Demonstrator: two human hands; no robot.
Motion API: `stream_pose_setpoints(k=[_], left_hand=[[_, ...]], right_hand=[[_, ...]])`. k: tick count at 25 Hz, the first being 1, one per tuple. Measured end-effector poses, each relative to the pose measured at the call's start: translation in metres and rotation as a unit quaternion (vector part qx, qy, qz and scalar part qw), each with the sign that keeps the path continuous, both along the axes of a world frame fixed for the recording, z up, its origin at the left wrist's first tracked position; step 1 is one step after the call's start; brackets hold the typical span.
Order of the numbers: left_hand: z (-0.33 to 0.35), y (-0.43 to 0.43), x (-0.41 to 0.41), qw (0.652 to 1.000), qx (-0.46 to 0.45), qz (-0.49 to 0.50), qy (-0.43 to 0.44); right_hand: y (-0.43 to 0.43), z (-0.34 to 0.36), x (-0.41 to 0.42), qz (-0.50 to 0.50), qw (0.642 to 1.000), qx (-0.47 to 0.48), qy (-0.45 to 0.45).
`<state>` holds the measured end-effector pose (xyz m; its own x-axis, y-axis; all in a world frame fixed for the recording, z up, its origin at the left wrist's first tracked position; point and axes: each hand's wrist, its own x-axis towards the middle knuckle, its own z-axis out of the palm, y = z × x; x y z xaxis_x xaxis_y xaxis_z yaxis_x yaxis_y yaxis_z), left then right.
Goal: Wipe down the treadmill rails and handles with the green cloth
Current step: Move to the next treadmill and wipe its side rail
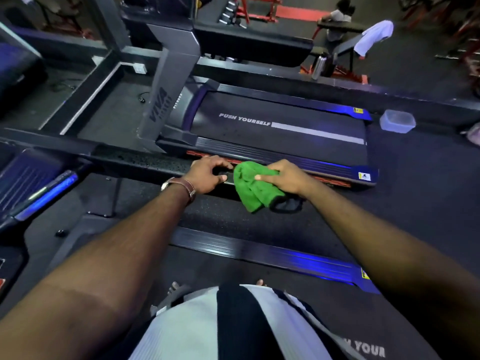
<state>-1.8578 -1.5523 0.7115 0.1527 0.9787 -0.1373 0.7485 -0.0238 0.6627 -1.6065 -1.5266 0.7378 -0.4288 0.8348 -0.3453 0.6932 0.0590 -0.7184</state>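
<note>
Handrail [155,162] running across mid-frame from the left, dark and speckled, belonging to the treadmill stood upon. Left hand [207,175] curled over the rail near its end, fingers [220,165] bent down around the top, thumb at the near side; holding the rail only, no cloth in it. Wristwatch [181,187] on that wrist. Just beside, to the right, green cloth [253,188] draped over the rail's end, bunched, lower folds hanging free below. Right hand [283,176] laid on the cloth from the right, fingers [267,175] closed on its upper folds, pressing them onto the rail. Judged step: wiping of the handle end in hand, with the left hand steadying. Next move, as judged: cloth to be drawn along the rail toward the left, which calls for the left hand to lift clear first. Beyond, neighbouring treadmill deck [280,123] marked "PUSH YOURSELF"; plastic tub [397,120] on the floor at far right.
</note>
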Motion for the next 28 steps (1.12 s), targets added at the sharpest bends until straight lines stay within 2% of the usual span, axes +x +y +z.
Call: stream_pose_setpoints(k=[1,2,5,7,8,9,11,12,15,17,19,21,22,25,26,27,28], left_hand=[[0.0,0.0,0.002,1.0,0.007,0.013,0.005],[0.001,0.0,0.004,0.999,0.018,0.027,0.012],[0.002,-0.004,0.014,0.997,0.037,0.052,0.048],[0.0,-0.01,0.017,0.992,0.07,0.048,0.092],[-0.001,-0.013,0.017,0.988,0.091,0.048,0.114],[-0.001,-0.014,0.013,0.983,0.107,0.054,0.138],[-0.001,-0.011,-0.003,0.973,0.11,0.059,0.195],[-0.001,-0.009,-0.012,0.97,0.093,0.054,0.217],[-0.002,-0.002,-0.023,0.965,0.047,0.033,0.255],[-0.005,0.001,-0.019,0.958,0.053,0.032,0.279],[-0.007,0.0,-0.016,0.956,0.066,0.04,0.284],[-0.007,-0.002,-0.02,0.96,0.054,0.042,0.272],[-0.007,-0.002,-0.021,0.962,0.047,0.041,0.264],[-0.004,-0.001,-0.019,0.963,0.05,0.038,0.263],[-0.003,-0.001,-0.02,0.962,0.045,0.034,0.267],[-0.003,0.0,-0.021,0.961,0.037,0.03,0.271],[-0.003,0.0,-0.021,0.961,0.034,0.028,0.272]], right_hand=[[0.001,0.001,0.006,-0.007,0.998,-0.041,0.039],[0.005,0.002,0.006,0.0,0.999,-0.052,0.011],[0.044,-0.001,-0.029,0.042,0.977,-0.036,-0.204],[0.055,0.005,-0.064,0.053,0.978,-0.011,-0.202],[0.055,0.002,-0.071,0.075,0.979,0.002,-0.188],[0.05,0.002,-0.073,0.12,0.969,0.04,-0.214],[0.025,-0.001,-0.053,0.104,0.978,0.107,-0.147],[0.016,-0.004,-0.037,0.094,0.983,0.107,-0.112],[0.03,-0.001,-0.01,0.071,0.995,-0.043,-0.047],[0.045,0.001,-0.024,0.085,0.989,-0.118,-0.038],[0.045,-0.005,-0.043,0.112,0.974,-0.198,0.009],[0.048,-0.007,-0.049,0.081,0.977,-0.2,0.006],[0.048,-0.006,-0.048,0.045,0.97,-0.237,0.014],[0.051,-0.011,-0.026,0.055,0.951,-0.297,0.07],[0.053,-0.005,-0.029,0.047,0.952,-0.298,0.046],[0.055,-0.001,-0.039,0.07,0.956,-0.283,0.03],[0.055,0.001,-0.044,0.133,0.96,-0.248,-0.002]])
